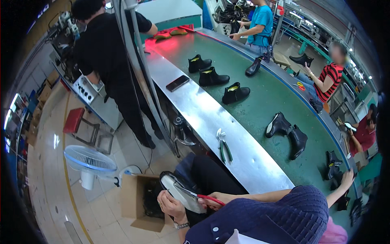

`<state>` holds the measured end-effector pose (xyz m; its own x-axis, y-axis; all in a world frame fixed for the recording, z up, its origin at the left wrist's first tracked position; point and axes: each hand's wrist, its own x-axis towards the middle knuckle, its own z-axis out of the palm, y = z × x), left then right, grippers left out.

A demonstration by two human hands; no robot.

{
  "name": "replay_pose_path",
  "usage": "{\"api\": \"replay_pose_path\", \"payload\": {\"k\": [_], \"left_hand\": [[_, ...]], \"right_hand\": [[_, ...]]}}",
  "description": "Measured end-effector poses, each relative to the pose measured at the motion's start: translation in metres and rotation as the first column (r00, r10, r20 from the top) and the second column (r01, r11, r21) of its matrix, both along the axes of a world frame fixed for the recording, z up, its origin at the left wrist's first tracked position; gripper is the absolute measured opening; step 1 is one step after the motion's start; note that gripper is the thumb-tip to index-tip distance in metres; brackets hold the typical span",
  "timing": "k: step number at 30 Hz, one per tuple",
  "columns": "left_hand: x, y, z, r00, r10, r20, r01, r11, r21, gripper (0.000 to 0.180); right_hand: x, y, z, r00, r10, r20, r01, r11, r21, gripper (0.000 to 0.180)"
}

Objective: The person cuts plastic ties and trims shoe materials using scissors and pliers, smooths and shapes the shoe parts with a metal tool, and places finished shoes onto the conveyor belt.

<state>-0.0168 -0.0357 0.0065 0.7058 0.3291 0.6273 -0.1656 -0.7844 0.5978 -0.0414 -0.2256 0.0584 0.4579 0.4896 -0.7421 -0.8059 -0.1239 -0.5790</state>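
My left hand (172, 206), with a watch on its wrist, grips the edge of a dark shoe with a pale sole (183, 197). The shoe lies tilted over my lap, sole turned up. Curled round a red-handled tool (211, 200), my right hand (214, 197) rests at the lower end of the shoe. The tool's slim metal end lies along the sole; its exact kind I cannot make out. Green-handled pliers (224, 147) lie on the metal ledge (252, 156) beside me.
Several black ankle boots (235, 93) stand or lie on the green conveyor belt (260, 101). A phone (177, 83) lies on the ledge. Near my legs are an open cardboard box (132, 199) and a fan (89, 160). Co-workers surround the belt; another person's hand (347, 179) reaches over its right side.
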Motion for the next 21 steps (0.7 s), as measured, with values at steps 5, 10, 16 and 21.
{"api": "replay_pose_path", "payload": {"k": [5,10,16,21], "left_hand": [[0.014,0.003,0.005,1.0,0.004,0.028,-0.005,0.999,0.032,0.011],[0.02,0.008,0.095,0.928,0.026,0.372,-0.076,0.99,0.12,0.015],[0.022,0.099,0.082,0.939,0.1,0.33,-0.215,0.917,0.335,0.015],[-0.026,0.174,-0.04,0.808,0.392,-0.44,-0.192,0.882,0.431,0.031]], "right_hand": [[0.006,-0.009,-0.01,0.999,0.043,-0.001,-0.042,0.994,0.103,0.051],[0.01,-0.012,0.018,0.994,-0.004,-0.112,0.014,0.996,0.092,0.047],[0.029,-0.066,-0.003,0.878,0.227,0.422,-0.062,0.927,-0.369,0.065],[0.03,-0.138,0.018,0.849,0.227,0.477,0.291,0.553,-0.781,0.093]]}}
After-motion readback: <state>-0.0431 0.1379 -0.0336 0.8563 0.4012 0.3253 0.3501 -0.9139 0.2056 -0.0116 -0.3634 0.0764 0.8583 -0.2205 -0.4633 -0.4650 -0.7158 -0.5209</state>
